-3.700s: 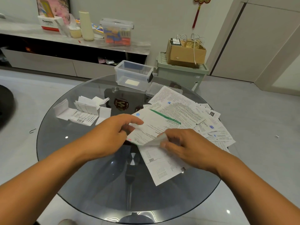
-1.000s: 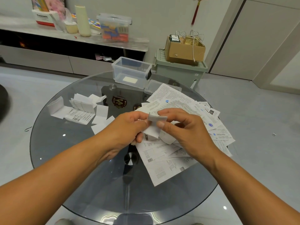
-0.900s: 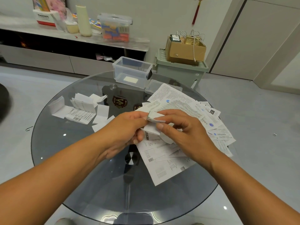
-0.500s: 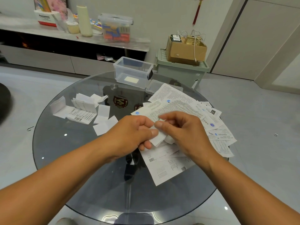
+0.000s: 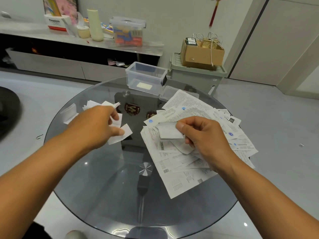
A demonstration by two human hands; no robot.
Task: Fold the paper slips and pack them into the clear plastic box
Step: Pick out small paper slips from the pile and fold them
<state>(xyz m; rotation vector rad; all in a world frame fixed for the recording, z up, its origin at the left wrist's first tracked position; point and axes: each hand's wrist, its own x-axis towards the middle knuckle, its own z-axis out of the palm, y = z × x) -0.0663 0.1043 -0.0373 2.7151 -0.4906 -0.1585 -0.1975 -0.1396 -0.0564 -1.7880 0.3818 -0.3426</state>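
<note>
Round and made of smoked glass, the counter (image 5: 107,183) is seen from above, with a pale tiled floor around it and a low sideboard against the far wall. The left hand (image 5: 94,125) is stretched forward over the left half of the counter, its thumb laid on a small folded paper slip (image 5: 122,135); whether the slip is pinched or only touched cannot be told. The right hand (image 5: 202,137) is held over a spread of unfolded receipts (image 5: 181,176) on the right half, and a folded white slip (image 5: 168,131) is pinched between its thumb and curled fingers. More folded slips (image 5: 70,112) are gathered on the far left, partly hidden by the left hand, so they cannot be counted. One clear plastic box (image 5: 145,77) stands open at the far edge of the counter, with one pale slip (image 5: 144,86) lying flat on its bottom. Its clear lid (image 5: 170,94) lies just beside it, partly under the receipts.
</note>
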